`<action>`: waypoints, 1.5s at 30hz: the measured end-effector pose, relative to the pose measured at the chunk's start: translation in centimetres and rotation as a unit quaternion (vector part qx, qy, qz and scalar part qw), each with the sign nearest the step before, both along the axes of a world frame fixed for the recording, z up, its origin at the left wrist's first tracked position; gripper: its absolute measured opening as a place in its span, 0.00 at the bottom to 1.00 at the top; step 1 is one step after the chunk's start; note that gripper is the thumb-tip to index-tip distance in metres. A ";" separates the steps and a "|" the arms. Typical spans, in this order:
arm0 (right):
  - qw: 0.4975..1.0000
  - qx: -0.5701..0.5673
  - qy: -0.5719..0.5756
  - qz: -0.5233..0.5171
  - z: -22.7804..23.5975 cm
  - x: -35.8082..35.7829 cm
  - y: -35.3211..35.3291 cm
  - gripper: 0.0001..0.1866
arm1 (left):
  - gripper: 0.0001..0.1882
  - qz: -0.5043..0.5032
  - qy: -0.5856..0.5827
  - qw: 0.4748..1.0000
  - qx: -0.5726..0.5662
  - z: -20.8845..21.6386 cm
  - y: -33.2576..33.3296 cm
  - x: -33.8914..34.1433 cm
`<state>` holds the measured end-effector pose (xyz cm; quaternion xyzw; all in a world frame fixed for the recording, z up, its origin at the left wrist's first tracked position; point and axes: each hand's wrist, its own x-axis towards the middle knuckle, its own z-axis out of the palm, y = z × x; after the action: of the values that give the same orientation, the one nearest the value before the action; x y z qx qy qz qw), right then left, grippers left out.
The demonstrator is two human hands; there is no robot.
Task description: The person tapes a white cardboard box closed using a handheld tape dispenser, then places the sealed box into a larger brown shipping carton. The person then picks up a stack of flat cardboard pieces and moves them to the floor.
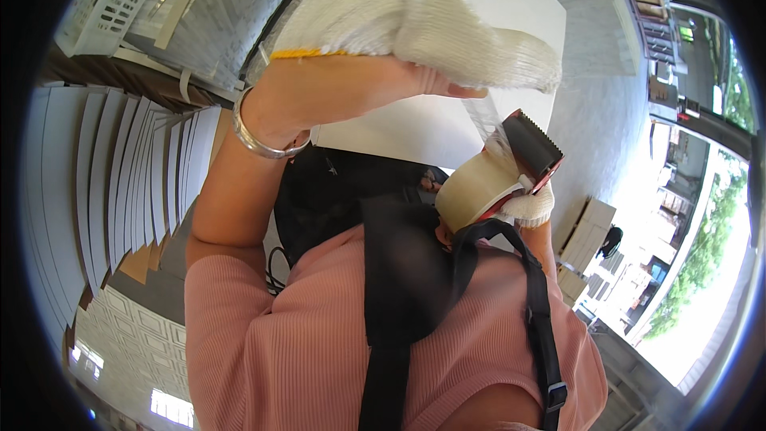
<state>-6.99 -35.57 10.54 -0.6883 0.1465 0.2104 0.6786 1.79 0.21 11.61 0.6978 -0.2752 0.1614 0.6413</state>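
Right hand (533,207) grasps tape dispenser (496,175), likely light, rigid, best held behind its toothed edge (544,136); grip of left hand (415,28) unclear.

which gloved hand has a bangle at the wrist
The left hand: a silver bangle circles its wrist. None shows at the right hand, partly hidden behind the tape dispenser.

Bright daylight from the open side (706,303) at right, blown out to white there; clear tape strip (484,121) catches some sheen. Strong fisheye bend, stacked panels (120,183) curving left; black vignette, blue-fringed rim. Black strap (403,263) hazy, soft.
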 end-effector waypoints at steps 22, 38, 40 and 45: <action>0.959 -0.001 -0.210 0.188 1.1 -0.6 1.0 0.40 | 0.26 0.027 0.044 0.998 0.020 -1.2 3.3 -3.0; 0.986 0.000 -0.132 0.098 0.8 -1.6 1.0 0.42 | 0.33 0.089 -0.051 0.944 0.314 0.9 2.3 1.7; 0.988 0.039 -0.120 0.086 0.5 -1.3 0.8 0.41 | 0.32 0.013 -0.057 0.990 0.129 0.3 0.9 3.5; 0.990 -0.011 -0.105 0.092 -1.1 -1.4 -1.0 0.45 | 0.31 -0.043 -0.104 0.988 0.103 3.1 -0.2 5.0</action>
<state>-8.35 -36.53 9.41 -0.7243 0.0123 0.1968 0.6606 6.76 -0.01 14.69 0.7267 -0.3856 0.1763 0.5405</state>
